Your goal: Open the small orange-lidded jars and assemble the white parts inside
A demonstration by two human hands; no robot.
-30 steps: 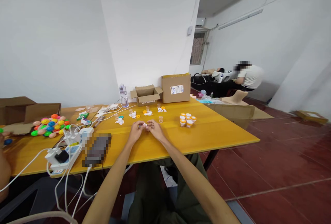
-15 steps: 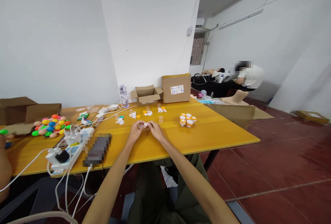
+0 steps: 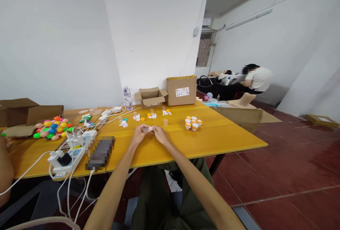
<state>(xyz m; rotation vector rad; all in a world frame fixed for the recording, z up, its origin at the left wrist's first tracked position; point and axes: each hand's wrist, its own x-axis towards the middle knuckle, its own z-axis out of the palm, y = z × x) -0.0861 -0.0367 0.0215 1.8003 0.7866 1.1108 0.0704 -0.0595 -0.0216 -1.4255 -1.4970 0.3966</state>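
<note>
My left hand [image 3: 138,135] has its fingers closed round a small clear cup [image 3: 145,129], just above the front part of the table. Close against it, my right hand [image 3: 160,135] pinches a small white piece with dark marks [image 3: 150,128]; its exact kind is too small to tell. Beyond my hands lie small heaps of white pieces [image 3: 123,124], with more white pieces [image 3: 152,116] farther along the row. Clear cups and orange or teal lids are among them. A single clear cup [image 3: 165,122] stands just past my right hand.
Several lidded cups [image 3: 193,121] stand grouped at the right. An open carton [image 3: 151,98], a closed carton [image 3: 181,91] and a water bottle [image 3: 127,98] line the wall. Left are a phone [image 3: 100,153], a cabled power strip [image 3: 77,154] and coloured balls [image 3: 54,128]. Another person's arm [image 3: 5,168] shows at the left edge.
Both my hands stay together in nearly the same place, with slight finger movement around the cup and white piece. At the left edge, the other person's hand has moved off a green ball.
</note>
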